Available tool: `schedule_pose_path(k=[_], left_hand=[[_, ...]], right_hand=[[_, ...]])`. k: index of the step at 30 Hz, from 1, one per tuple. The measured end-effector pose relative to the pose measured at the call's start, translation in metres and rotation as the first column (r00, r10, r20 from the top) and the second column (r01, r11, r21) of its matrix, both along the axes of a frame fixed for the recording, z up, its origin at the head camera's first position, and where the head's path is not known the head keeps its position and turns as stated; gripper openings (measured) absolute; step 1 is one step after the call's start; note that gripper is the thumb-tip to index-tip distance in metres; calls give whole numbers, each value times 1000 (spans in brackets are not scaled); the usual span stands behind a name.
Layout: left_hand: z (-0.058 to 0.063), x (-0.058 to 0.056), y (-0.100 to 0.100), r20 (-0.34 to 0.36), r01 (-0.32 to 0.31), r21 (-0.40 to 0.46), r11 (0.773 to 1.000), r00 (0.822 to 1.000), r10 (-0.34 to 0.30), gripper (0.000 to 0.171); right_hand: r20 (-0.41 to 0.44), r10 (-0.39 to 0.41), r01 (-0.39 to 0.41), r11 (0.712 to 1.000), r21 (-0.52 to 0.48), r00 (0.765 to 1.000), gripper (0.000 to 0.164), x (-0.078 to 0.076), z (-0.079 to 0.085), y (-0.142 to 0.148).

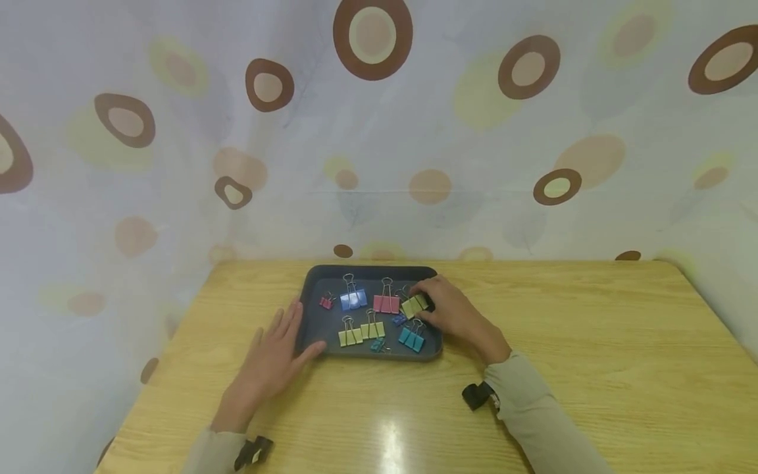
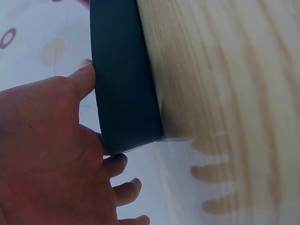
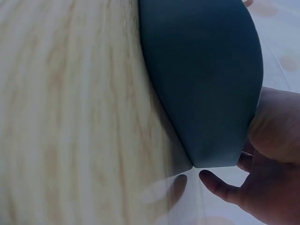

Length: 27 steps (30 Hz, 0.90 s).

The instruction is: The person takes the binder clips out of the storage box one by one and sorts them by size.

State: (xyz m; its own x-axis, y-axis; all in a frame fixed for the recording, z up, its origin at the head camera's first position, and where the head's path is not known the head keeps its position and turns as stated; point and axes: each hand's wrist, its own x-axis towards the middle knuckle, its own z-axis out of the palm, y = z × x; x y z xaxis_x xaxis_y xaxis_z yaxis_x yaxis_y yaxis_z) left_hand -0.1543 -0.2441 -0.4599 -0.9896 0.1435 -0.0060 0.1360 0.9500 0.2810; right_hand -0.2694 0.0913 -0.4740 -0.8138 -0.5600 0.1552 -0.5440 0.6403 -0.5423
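Observation:
A dark grey tray (image 1: 355, 355) lies on the table with several binder clips in it. My left hand (image 1: 269, 359) rests against its left side, fingers straight and thumb over the front left corner. The left wrist view has that thumb at the rim of the tray (image 2: 124, 70). Over the tray's right end, my right hand (image 1: 453, 309) pinches a yellow-green binder clip (image 1: 414, 305) between thumb and fingers. Next to that clip lie a pink binder clip (image 1: 387, 304), a small dark blue one (image 1: 399, 320) and a teal one (image 1: 411, 339). The tray's wall hides the clips from both wrist views.
Elsewhere in the tray are a blue binder clip (image 1: 353, 300), a small pink one (image 1: 326, 302), two pale yellow-green clips (image 1: 351, 337) side by side and a small teal one (image 1: 377, 344). A patterned curtain (image 1: 379, 131) hangs behind the wooden table (image 1: 562, 329).

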Motion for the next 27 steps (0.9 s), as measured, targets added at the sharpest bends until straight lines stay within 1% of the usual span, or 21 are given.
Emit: schedule_pose_path(k=[6,10,16,20,23,27], left_hand=[[1,0,0,-14,-2,7,1000,1000,2,92],[0,0,0,-11,2,7,1000,1000,-2,92],[0,-1,0,-14,4,12,1000,1000,-4,92],[0,-1,1,-20,3,16,1000,1000,-3,91],[0,-1,0,-10,2,12,1000,1000,-1,92],[-1,0,-1,-7,2,14,1000,1000,-1,92]], right_hand=[[-29,28,-29,999,-23,999,25,-3,0,1],[-52,47,-49,998,-34,998,22,-2,0,2],[-84,53,-58,997,-56,995,19,-2,-1,5],[-88,60,-67,994,-83,994,20,-2,-2,6],[-71,62,-70,991,-114,996,20,-2,-2,7],[-7,26,-27,983,-181,1000,21,0,-2,10]])
